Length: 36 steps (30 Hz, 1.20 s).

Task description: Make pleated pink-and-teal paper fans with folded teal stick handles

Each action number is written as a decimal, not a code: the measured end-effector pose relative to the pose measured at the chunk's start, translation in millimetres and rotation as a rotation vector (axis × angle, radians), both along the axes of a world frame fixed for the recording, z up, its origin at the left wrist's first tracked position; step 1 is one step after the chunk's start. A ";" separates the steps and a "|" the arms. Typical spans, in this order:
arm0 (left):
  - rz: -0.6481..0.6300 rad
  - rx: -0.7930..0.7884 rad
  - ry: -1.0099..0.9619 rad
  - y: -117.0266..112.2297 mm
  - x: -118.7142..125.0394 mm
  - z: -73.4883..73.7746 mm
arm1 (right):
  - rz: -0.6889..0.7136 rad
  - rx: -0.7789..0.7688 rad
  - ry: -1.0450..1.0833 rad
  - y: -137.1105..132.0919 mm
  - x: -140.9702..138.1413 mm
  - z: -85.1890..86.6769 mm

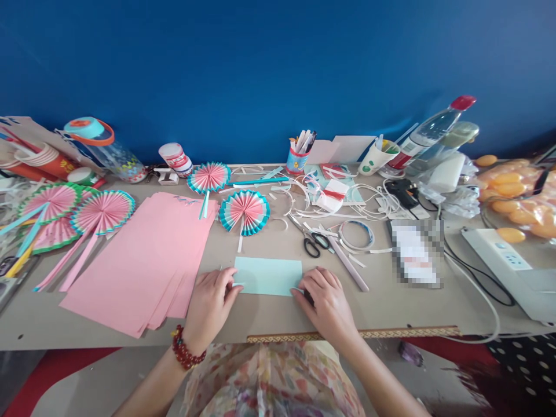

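A light blue sheet of paper (268,276), rectangular, lies in front of me near the table's front edge. My left hand (214,301) pinches its left end between thumb and fingers. At the opposite end my right hand (326,299) grips the lower right corner, its fingers curled and the thumb on the paper. Just beyond the sheet is a round pleated paper fan (244,213), pink with a blue rim and a white stick. A stack of pink paper (139,263) spreads out left of my left hand.
Black-handled scissors (313,243), a tape roll (356,235) and paper strips lie beyond my right hand. More pleated fans (103,212) rest at the left. Along the blue wall stand a pen cup (298,157) and a red-capped bottle (428,139). A power strip (506,255) is at the right.
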<state>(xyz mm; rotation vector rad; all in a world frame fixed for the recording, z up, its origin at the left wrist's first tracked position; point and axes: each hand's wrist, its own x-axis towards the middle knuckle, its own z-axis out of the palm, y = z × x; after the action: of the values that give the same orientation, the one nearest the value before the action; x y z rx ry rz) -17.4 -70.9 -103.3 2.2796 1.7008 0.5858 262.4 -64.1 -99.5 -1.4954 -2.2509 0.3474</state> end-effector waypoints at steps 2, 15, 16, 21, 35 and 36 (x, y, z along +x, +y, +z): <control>0.000 -0.003 0.000 0.1 -0.3 -0.1 | -0.001 0.002 0.006 -0.1 0.2 -0.2; 0.029 0.003 -0.022 0.2 -1.0 -0.3 | -0.012 -0.001 0.054 -0.6 0.5 -1.7; 0.030 0.003 -0.022 0.1 -1.0 -0.5 | -0.012 -0.001 0.057 -0.7 0.5 -1.9; 0.030 0.012 -0.026 -0.6 -0.6 -1.1 | -0.025 0.009 0.067 -1.2 0.9 -3.0; -0.039 -0.037 0.014 -0.9 -2.8 5.2 | 0.080 0.087 0.029 -3.1 -3.2 -1.1; -0.038 -0.039 0.008 -0.8 -2.7 5.6 | 0.082 0.083 0.033 -3.0 -3.0 -1.7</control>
<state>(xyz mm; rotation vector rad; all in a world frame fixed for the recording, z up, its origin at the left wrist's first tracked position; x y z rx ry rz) -20.1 -71.8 -97.7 2.2848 1.6536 0.5321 259.4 -67.1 -101.3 -1.3488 -2.2768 0.2969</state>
